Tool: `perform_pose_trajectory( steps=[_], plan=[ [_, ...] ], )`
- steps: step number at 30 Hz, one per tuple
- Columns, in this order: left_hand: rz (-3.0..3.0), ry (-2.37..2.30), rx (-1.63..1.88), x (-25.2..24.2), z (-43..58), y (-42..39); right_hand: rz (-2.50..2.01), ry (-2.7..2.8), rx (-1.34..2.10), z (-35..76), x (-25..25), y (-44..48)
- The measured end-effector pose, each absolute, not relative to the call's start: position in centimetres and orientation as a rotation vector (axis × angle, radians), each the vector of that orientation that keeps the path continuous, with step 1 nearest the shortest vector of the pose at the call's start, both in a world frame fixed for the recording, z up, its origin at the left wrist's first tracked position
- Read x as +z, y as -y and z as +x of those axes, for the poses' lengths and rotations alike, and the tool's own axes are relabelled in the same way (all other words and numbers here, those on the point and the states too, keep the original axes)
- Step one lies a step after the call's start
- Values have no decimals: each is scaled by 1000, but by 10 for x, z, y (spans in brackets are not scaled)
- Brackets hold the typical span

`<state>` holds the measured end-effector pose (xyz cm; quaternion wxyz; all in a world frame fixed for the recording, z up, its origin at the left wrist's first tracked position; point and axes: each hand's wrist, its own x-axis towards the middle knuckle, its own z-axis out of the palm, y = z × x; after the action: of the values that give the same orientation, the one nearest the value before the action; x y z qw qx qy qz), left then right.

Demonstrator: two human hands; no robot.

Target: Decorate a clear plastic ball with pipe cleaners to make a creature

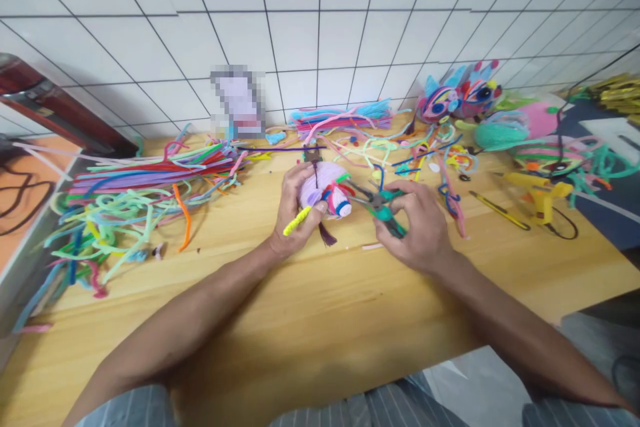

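Observation:
My left hand [295, 213] is closed around a lilac pipe-cleaner ornament [320, 180] with pink, blue and white coiled parts on its right side. A yellow pipe cleaner [297, 221] sticks out past the thumb, and a dark tassel [327, 235] hangs below the piece. In my right hand [420, 223] are green-handled pliers [384, 205], gripped by the handles. Their jaws look parted and point left toward the coiled parts. Whether the jaws touch the ornament I cannot tell.
Bundled pipe cleaners [165, 170] and loose pale green ones [115, 213] cover the left side. Along the tiled wall lies another pipe-cleaner bundle [345, 119]. At the right are finished colourful figures [477, 93], a yellow utility knife [500, 211] and a yellow glue gun [537, 197].

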<state>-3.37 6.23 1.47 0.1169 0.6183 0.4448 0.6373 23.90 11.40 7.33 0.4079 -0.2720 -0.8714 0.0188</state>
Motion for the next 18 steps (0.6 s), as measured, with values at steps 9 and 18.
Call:
perform_pose_trajectory(
  steps=[9, 18],
  plan=[
    [2095, -1404, 1940, 13, -29, -60, -647, 2163, -46, 214, 63, -108],
    [2062, -1508, 1935, 11, -25, -57, -685, 2150, -107, 208, 61, -96]
  ],
)
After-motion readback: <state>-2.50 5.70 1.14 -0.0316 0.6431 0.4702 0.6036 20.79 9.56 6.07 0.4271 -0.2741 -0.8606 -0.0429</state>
